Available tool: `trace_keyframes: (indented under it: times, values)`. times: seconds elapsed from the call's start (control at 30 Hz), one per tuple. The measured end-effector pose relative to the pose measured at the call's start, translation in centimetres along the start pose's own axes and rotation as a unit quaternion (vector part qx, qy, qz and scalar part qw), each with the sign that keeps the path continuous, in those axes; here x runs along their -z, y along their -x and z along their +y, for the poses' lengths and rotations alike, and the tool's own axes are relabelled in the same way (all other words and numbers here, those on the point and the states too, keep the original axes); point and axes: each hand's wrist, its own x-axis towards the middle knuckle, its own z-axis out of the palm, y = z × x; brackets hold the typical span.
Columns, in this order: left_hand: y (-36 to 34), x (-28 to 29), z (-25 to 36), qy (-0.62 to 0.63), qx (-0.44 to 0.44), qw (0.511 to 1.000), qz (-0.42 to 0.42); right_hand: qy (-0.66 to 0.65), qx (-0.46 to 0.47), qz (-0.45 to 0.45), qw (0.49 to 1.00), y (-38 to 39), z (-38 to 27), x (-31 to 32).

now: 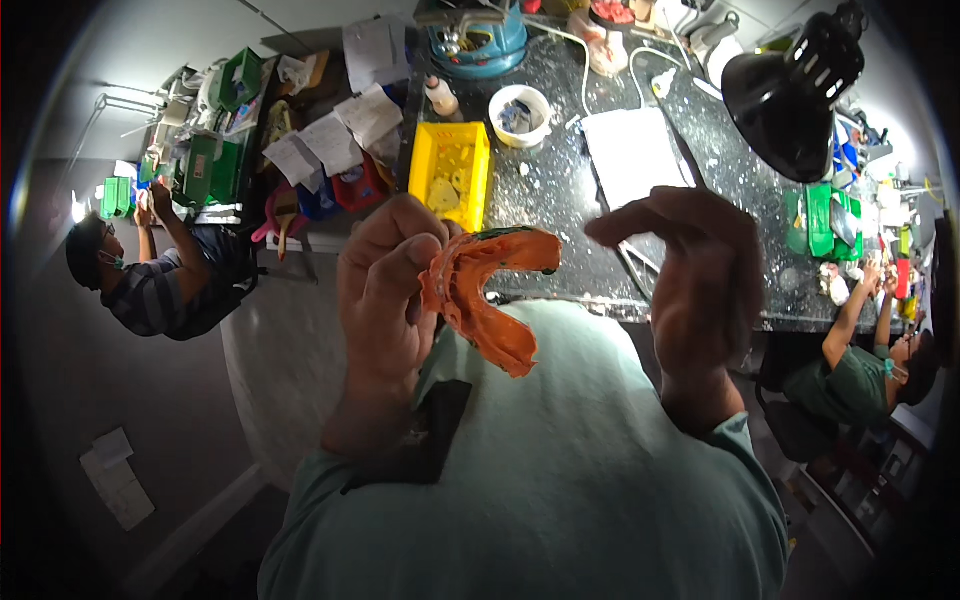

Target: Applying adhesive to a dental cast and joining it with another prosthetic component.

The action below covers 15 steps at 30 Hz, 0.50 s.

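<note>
My left hand (390, 285) pinches an orange dental impression (490, 300) by its rounded end, holding it up in front of my chest. The impression is horseshoe-shaped, with a ridged channel and some dark green along its far edge. Its two arms point to the right. My right hand (700, 280) is raised to the right of the impression, apart from it, fingers bent over toward the left; it looks slightly blurred and nothing shows in it. Just beyond my left hand stands a yellow tray (480, 190) with pale yellowish pieces inside.
On the speckled black bench (545, 210) are a white tub (546, 118), a small bottle (441, 97), a white sheet (630, 155) and a blue machine (500, 50). A black lamp (775, 115) overhangs the right. One person (150, 290) sits at left, another (845, 370) at right.
</note>
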Motion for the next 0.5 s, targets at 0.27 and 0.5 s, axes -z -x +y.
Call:
trace_keyframes:
  times: [0.27, 0.5]
  values:
    - [0.0, -0.4, -0.4, -0.041, -0.078, 0.991, -0.097, 0.148, 0.057, -0.179, 0.971, -2.9, -0.4, 0.0]
    - [-0.1, -0.5, -0.6, -0.067, -0.12, 0.985, -0.108, 0.153, 0.057, -0.196, 0.967, -2.6, -0.2, -0.1]
